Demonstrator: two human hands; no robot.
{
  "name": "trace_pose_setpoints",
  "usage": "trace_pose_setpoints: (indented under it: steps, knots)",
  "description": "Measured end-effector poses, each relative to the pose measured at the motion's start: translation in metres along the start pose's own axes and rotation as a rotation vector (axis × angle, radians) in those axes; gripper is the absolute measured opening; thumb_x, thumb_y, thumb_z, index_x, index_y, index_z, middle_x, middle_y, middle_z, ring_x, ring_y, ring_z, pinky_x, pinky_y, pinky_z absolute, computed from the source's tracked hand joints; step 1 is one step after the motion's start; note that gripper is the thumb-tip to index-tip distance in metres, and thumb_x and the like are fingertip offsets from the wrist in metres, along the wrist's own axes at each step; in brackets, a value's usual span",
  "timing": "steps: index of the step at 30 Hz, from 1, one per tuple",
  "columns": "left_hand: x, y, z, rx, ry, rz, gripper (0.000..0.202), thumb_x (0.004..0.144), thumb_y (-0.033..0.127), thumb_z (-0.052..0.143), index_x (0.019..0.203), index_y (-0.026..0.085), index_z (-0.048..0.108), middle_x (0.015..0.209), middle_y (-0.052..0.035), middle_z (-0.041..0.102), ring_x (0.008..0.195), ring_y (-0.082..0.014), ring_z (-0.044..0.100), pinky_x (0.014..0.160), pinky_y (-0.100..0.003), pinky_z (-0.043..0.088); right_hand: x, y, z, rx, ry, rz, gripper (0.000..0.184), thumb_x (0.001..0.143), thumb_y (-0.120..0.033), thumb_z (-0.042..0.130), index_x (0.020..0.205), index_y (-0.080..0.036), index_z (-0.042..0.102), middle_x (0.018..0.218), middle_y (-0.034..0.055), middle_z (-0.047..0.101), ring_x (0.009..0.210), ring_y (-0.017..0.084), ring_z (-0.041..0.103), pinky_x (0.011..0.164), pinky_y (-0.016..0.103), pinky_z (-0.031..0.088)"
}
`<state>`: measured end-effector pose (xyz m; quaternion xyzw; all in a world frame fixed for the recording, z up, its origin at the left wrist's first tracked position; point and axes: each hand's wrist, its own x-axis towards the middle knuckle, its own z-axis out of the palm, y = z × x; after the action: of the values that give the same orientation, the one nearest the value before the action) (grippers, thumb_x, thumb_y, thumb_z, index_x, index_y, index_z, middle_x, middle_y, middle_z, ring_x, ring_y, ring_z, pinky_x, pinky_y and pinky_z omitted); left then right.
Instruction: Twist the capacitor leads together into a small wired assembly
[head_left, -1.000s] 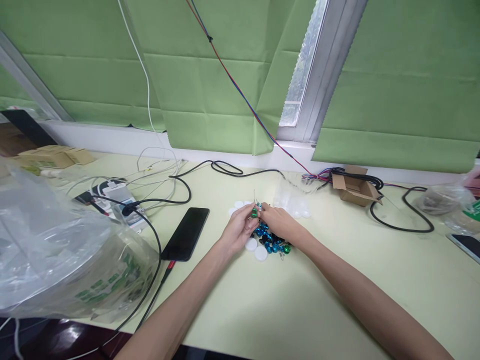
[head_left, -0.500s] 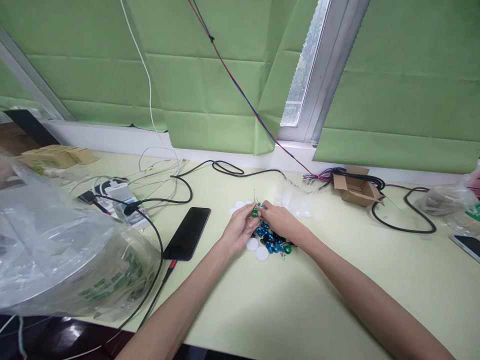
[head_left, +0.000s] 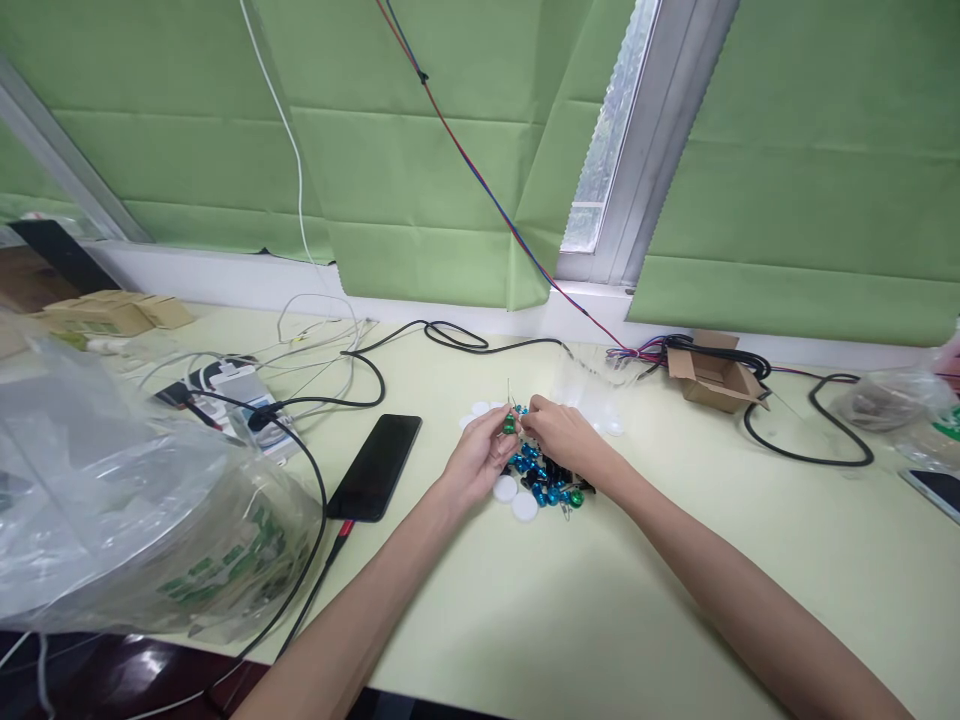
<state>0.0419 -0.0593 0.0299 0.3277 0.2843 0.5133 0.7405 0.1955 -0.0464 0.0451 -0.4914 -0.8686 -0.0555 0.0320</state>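
Note:
My left hand pinches a small green part with thin wire leads sticking up from it. My right hand meets it from the right, its fingertips pinched on the same part or its leads. Just below the hands lies a heap of small blue and green parts on the pale green table. Two white round caps lie beside the heap, and more white caps lie behind the hands.
A black phone lies left of my hands with a black cable running past it. A large clear plastic bag fills the left. An open cardboard box and coiled cables sit at the back right.
My right hand has shifted slightly up and to the right at the green part. The left hand keeps its pinch in place.

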Motion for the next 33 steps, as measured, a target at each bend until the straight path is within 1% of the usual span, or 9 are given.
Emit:
trace_pose_setpoints:
  steps: [6,9,13,16,19,21,23,28,33]
  knots:
    - [0.000,0.000,-0.001,-0.009,-0.005,0.005,0.022,0.079,0.031,0.070,0.077,0.011,0.060,0.068,0.0000,0.055,0.041,0.0002,0.035,0.036,-0.014,0.026,-0.002,-0.001,-0.005,0.087,0.074,0.028,0.028,0.098,-0.017,0.038,0.088,-0.017,0.064,0.090,0.0062,0.053,0.061,0.013,0.051,0.056,0.028,0.027]
    - [0.001,-0.001,-0.001,-0.016,-0.002,-0.002,0.021,0.080,0.029,0.069,0.077,0.011,0.060,0.069,-0.0001,0.055,0.040,0.0005,0.034,0.035,-0.014,0.025,-0.002,-0.001,-0.007,0.148,0.153,0.035,0.024,0.098,-0.015,0.038,0.090,-0.017,0.061,0.092,0.0058,0.051,0.061,0.013,0.049,0.056,0.026,0.029]
    - [0.001,0.000,0.000,-0.026,0.002,-0.012,0.018,0.081,0.028,0.067,0.078,0.011,0.060,0.068,0.0004,0.054,0.040,0.0000,0.034,0.035,-0.014,0.024,-0.005,-0.003,-0.015,0.241,0.287,0.042,0.020,0.097,-0.013,0.038,0.092,-0.018,0.057,0.100,0.0073,0.049,0.066,0.013,0.050,0.056,0.024,0.032]
    - [0.001,0.000,0.000,-0.022,0.008,-0.016,0.018,0.081,0.028,0.067,0.078,0.012,0.060,0.068,0.0008,0.054,0.039,0.0000,0.033,0.034,-0.014,0.024,-0.007,-0.006,-0.024,0.271,0.334,0.043,0.017,0.096,-0.013,0.038,0.093,-0.019,0.054,0.104,0.0087,0.050,0.068,0.014,0.050,0.055,0.024,0.033]
    - [0.001,0.000,0.000,-0.014,0.013,-0.014,0.019,0.081,0.029,0.067,0.078,0.011,0.060,0.068,0.0006,0.054,0.039,0.0000,0.033,0.034,-0.014,0.024,-0.008,-0.008,-0.029,0.309,0.351,0.049,0.015,0.095,-0.012,0.037,0.092,-0.020,0.050,0.094,0.0073,0.055,0.073,0.018,0.052,0.058,0.026,0.035]
    - [0.001,0.000,-0.001,-0.013,0.011,-0.010,0.019,0.082,0.029,0.067,0.078,0.011,0.061,0.068,0.0004,0.054,0.040,-0.0001,0.033,0.033,-0.013,0.025,-0.008,-0.009,-0.029,0.366,0.353,0.060,0.014,0.096,-0.014,0.035,0.092,-0.020,0.047,0.083,0.0048,0.056,0.070,0.018,0.053,0.059,0.027,0.035]
    - [0.002,-0.001,-0.001,-0.017,0.008,-0.007,0.018,0.082,0.028,0.066,0.078,0.011,0.061,0.068,0.0003,0.054,0.039,0.0001,0.033,0.033,-0.013,0.025,-0.008,-0.010,-0.028,0.463,0.350,0.067,0.012,0.097,-0.016,0.033,0.094,-0.021,0.044,0.078,0.0027,0.056,0.065,0.018,0.054,0.059,0.027,0.035]
    - [0.002,0.000,0.000,-0.031,0.003,-0.010,0.018,0.080,0.027,0.068,0.077,0.011,0.060,0.068,0.0002,0.055,0.039,0.0004,0.033,0.033,-0.013,0.024,-0.012,-0.012,-0.025,0.729,0.370,0.068,0.011,0.099,-0.023,0.031,0.094,-0.023,0.041,0.076,0.0008,0.059,0.062,0.016,0.057,0.059,0.027,0.039]
    - [-0.001,0.000,0.004,-0.042,0.023,-0.022,0.021,0.076,0.027,0.072,0.073,0.012,0.058,0.066,0.0011,0.055,0.038,0.0001,0.031,0.033,-0.014,0.024,-0.019,-0.014,-0.025,0.861,0.423,0.102,0.012,0.098,-0.028,0.034,0.094,-0.022,0.043,0.071,-0.0015,0.056,0.056,0.014,0.053,0.058,0.025,0.040]
